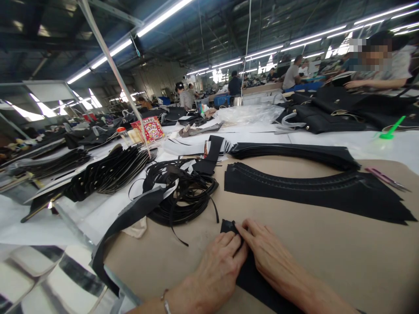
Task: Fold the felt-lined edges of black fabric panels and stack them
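A black strip of material (253,281) lies on the tan work surface at the lower middle, running beneath both hands. My left hand (221,261) presses on its far end with the fingers bent together. Right beside it, my right hand (262,242) pinches the strip's edge with thumb and index finger, their tips close to the left fingers. The strip's far tip shows just beyond the fingers. Behind the hands lies a flat stack of black curved pieces (307,192) with pale lines along the upper edge. Part of the strip is hidden under the hands.
A coil of thin black cords (183,213) lies left of the hands. Another black stack (294,152) is farther back. Pink-handled scissors (386,179) and a green stand (391,130) are at the right. Black pieces (111,172) are piled left. People sit behind.
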Demonstrator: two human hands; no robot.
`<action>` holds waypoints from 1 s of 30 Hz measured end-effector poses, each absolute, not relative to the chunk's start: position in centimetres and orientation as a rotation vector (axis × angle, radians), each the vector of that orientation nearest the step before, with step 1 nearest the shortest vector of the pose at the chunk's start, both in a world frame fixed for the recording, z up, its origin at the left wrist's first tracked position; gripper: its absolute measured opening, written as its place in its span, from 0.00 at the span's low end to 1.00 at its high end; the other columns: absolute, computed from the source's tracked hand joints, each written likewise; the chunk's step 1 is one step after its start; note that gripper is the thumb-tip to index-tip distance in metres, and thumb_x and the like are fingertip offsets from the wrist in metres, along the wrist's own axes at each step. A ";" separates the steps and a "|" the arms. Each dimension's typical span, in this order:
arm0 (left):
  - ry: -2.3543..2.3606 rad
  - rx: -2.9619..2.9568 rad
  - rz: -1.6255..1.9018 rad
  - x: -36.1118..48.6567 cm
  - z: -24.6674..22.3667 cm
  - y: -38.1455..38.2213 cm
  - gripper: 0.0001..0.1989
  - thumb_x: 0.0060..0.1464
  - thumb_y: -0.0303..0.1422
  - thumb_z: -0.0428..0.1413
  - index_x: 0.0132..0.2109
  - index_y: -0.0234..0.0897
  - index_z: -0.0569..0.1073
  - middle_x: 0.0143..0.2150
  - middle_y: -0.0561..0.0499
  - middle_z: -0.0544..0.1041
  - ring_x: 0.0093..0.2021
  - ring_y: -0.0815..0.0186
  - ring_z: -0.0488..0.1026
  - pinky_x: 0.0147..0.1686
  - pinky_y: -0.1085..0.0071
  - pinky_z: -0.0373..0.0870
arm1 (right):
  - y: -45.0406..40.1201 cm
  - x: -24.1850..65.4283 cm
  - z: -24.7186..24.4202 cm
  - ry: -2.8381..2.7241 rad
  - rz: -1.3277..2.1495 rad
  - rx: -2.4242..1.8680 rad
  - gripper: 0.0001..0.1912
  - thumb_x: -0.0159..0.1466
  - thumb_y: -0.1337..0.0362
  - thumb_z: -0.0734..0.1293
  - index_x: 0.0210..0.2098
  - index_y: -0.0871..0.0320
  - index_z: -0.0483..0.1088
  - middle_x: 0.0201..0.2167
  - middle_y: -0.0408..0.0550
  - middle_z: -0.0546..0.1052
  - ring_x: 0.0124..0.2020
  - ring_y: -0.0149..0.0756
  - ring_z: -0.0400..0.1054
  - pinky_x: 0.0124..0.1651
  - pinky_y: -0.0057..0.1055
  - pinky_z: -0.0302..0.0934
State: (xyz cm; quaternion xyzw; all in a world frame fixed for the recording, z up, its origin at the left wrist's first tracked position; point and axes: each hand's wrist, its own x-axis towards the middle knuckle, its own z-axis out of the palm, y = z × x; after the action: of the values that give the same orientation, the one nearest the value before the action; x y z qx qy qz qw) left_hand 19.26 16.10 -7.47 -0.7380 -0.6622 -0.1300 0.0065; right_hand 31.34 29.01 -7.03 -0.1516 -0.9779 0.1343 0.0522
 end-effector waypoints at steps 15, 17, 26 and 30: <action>-2.091 -2.255 -0.332 19.6 -7.8 16.0 0.28 0.57 0.19 0.46 0.64 0.32 0.58 0.58 0.43 0.69 0.56 0.58 0.65 0.58 0.60 0.63 | 29.7 32.9 -4.7 -2.852 0.511 -0.681 0.28 0.64 0.78 0.53 0.63 0.60 0.59 0.51 0.55 0.70 0.52 0.43 0.64 0.55 0.43 0.59; -2.091 -2.235 -0.404 19.6 -8.0 16.1 0.27 0.56 0.17 0.45 0.62 0.31 0.61 0.57 0.43 0.70 0.56 0.59 0.65 0.58 0.61 0.63 | 29.4 34.6 -4.8 -2.821 0.625 -0.722 0.22 0.68 0.73 0.55 0.61 0.61 0.61 0.51 0.56 0.70 0.52 0.43 0.63 0.57 0.42 0.57; -2.268 -2.039 -0.729 20.7 -6.5 18.3 0.13 0.57 0.24 0.52 0.48 0.38 0.73 0.46 0.47 0.71 0.48 0.58 0.67 0.49 0.57 0.66 | 27.6 36.8 -4.7 -2.827 0.636 -0.887 0.10 0.63 0.72 0.65 0.45 0.61 0.69 0.43 0.54 0.73 0.47 0.49 0.65 0.51 0.45 0.59; -2.213 -2.269 -0.719 21.7 -5.9 19.4 0.17 0.54 0.19 0.52 0.48 0.40 0.73 0.45 0.50 0.73 0.47 0.61 0.67 0.51 0.60 0.64 | 27.9 36.8 -4.5 -2.799 0.685 -0.898 0.08 0.62 0.73 0.64 0.42 0.62 0.69 0.41 0.54 0.74 0.45 0.47 0.66 0.49 0.42 0.59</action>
State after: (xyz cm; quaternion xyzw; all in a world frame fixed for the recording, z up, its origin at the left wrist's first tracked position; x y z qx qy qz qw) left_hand 21.74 19.41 -5.89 -0.6971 -0.6799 -0.2210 -0.0542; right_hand 36.78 27.90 -4.48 -0.2969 -0.9256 0.2266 0.0617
